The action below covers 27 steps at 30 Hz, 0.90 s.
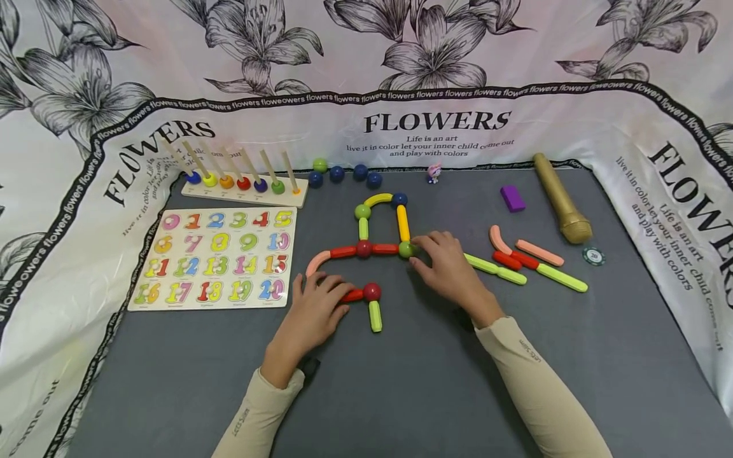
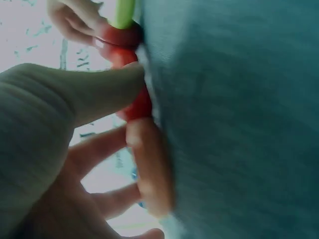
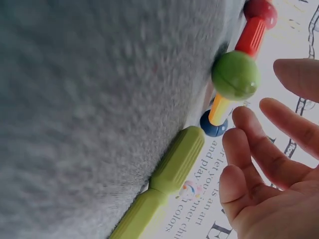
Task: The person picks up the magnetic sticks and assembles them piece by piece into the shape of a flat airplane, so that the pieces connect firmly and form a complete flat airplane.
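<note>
My left hand (image 1: 315, 308) lies over the lower left of a joined shape of magnetic sticks and balls. Its thumb crosses a red stick (image 2: 137, 107), while its fingers reach against a salmon curved stick (image 2: 152, 169); together they grip these joined pieces. At the red stick's other end sits a red ball (image 1: 372, 292) with a lime stick (image 1: 375, 317) attached. My right hand (image 1: 449, 267) hovers beside a green ball (image 3: 236, 75), fingers loosely bent, nothing held. That ball joins a red stick (image 1: 385, 249) and a yellow stick (image 1: 403, 222). Another red ball (image 1: 364, 248) stands mid-shape.
Loose lime sticks (image 1: 495, 269), a salmon stick (image 1: 540, 252) and red pieces lie right of my right hand. Farther back are a gold microphone (image 1: 561, 197) and purple block (image 1: 512, 198). A number board (image 1: 212, 305) and peg stand (image 1: 246, 196) occupy the left; several blue balls (image 1: 336, 173) sit behind.
</note>
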{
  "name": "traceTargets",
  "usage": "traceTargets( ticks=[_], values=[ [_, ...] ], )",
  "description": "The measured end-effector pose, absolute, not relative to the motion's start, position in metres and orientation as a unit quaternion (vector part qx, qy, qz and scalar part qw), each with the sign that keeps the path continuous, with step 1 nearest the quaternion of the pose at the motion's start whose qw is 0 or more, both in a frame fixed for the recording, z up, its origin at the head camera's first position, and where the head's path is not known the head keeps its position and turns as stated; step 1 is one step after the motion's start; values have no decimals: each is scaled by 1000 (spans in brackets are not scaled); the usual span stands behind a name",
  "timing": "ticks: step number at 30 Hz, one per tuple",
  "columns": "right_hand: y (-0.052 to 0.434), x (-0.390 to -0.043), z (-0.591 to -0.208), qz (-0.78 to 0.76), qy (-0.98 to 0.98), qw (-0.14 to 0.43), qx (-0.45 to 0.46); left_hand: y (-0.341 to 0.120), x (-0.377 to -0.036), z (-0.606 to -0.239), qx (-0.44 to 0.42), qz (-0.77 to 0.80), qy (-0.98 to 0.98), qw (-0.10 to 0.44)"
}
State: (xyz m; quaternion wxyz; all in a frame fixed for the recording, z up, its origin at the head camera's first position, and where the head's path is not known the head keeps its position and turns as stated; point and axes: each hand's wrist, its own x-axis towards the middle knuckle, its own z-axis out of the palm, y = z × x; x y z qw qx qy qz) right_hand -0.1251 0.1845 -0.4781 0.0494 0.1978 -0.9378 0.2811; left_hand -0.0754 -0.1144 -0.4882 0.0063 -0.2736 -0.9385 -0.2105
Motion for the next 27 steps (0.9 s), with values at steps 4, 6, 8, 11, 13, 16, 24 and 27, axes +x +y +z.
traceTargets(
  ticks=[4,6,8,11,13,16,24,27],
  values=[
    [182,-122,-476,284,-932,63,218,-120,-77,-494,-272,-222,-936,27],
    [178,-125,-474,287,-929,65,224,-122,-78,-495,-274,-226,-934,28],
    [174,-131,-472,292,-926,65,229,-123,-78,-496,-276,-231,-933,24],
    [168,-148,-464,301,-923,57,234,-123,-78,-497,-279,-241,-929,17],
    [162,-165,-457,309,-920,45,235,-125,-79,-499,-281,-250,-927,14],
    [150,-198,-446,327,-916,24,230,-128,-81,-501,-286,-265,-921,17],
    [95,-280,-425,394,-891,-43,222,-133,-81,-503,-297,-292,-909,25],
    [69,-304,-425,398,-886,-61,230,-135,-82,-504,-296,-296,-908,24]
  ],
)
